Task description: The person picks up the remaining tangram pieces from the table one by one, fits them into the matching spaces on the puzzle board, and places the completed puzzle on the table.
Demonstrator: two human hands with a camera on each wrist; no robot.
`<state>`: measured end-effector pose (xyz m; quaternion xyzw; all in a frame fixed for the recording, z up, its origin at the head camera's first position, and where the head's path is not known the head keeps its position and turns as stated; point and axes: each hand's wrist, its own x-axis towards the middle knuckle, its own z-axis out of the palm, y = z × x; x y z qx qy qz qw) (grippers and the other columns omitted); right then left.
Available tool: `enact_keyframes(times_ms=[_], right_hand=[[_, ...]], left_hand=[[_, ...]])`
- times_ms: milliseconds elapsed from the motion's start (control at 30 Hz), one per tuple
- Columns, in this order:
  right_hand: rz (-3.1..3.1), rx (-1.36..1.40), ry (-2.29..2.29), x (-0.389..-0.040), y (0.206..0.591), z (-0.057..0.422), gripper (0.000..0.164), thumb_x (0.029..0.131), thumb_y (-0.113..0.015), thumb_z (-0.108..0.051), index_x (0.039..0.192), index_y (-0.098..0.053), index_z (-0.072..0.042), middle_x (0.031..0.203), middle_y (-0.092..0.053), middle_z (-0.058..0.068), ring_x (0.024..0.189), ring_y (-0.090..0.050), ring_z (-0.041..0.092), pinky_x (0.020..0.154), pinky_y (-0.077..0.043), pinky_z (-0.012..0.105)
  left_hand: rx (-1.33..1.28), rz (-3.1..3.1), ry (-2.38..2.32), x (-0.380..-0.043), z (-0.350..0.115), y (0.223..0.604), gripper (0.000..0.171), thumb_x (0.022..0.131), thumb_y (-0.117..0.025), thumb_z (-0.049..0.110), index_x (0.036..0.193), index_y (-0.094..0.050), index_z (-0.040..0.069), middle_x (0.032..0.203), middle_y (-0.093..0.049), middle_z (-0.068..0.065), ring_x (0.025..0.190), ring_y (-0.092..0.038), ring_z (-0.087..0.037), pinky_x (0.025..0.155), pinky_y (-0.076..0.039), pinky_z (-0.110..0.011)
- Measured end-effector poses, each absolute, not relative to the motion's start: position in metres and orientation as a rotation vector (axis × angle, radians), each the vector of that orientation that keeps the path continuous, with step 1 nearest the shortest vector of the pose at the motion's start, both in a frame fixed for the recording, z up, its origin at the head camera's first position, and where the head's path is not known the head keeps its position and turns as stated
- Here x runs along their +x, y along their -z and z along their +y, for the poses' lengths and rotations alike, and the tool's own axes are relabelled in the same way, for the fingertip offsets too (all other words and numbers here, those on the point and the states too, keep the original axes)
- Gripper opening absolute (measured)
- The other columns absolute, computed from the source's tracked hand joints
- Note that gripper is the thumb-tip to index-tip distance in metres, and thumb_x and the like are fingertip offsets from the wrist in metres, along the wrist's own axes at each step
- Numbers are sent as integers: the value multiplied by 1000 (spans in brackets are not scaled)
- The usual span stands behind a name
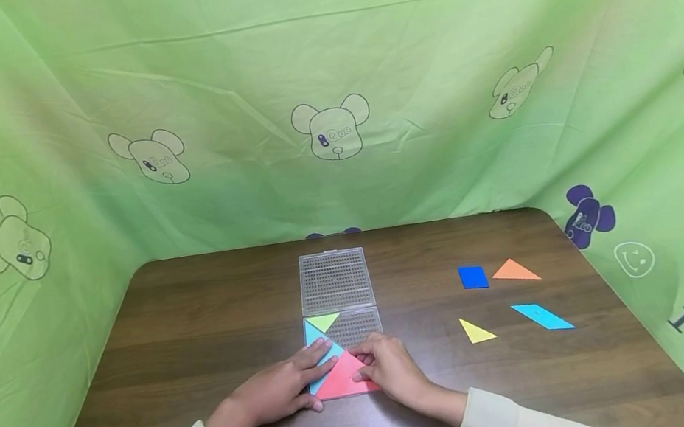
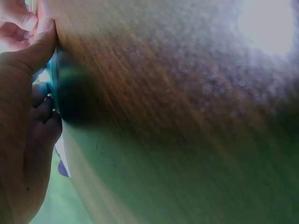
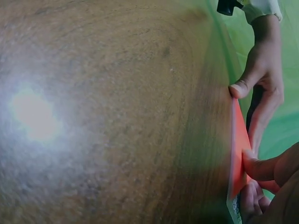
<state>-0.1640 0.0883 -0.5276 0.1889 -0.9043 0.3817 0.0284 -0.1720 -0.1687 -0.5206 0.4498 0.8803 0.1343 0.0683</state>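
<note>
A hinged clear tangram case (image 1: 360,326) lies unfolded on the table, its tray nearest the person. Inside that tray are a light blue triangle (image 1: 314,332) on the left, a coral red triangle (image 1: 340,379) along the near edge and a small lime triangle (image 1: 324,321) in the far corner. My left hand (image 1: 285,387) rests with extended fingers on the light blue triangle, its thumb by the near left corner. With curled fingers, my right hand (image 1: 397,373) pinches the red triangle at its right part; the thumb (image 3: 261,168) lies on its face. Some fingertips are hidden.
To the right on the wooden table (image 1: 208,302) lie a dark blue square (image 1: 474,277), an orange triangle (image 1: 515,270), a yellow triangle (image 1: 476,331) and a blue parallelogram (image 1: 542,316). The case's dotted lid (image 1: 334,279) extends away behind the tray. Green cloth (image 1: 224,60) surrounds the table.
</note>
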Motion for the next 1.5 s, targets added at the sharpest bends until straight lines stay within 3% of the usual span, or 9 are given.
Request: enact_keyframes(times_ms=[1000,1500], right_hand=[[-2797,560,-1130,-160,530,87,34,74,-90,-8,106,-80,-1,83,-66,-1,71,-55,0,63,-49,16],[-2858,625,-1230,-167,523,95,30,77,-88,-8,105,-80,0,85,-68,3,74,-62,5,67,-52,17]], left_hand=[[1300,2637,-380,-172,-167,517,67,96,-65,48,155,-47,23,168,-31,-13,153,-37,-32,106,-52,-41],[1255,2627,-357,-172,-165,519,67,97,-64,50,156,-44,27,170,-28,-8,154,-35,-29,103,-54,-40]])
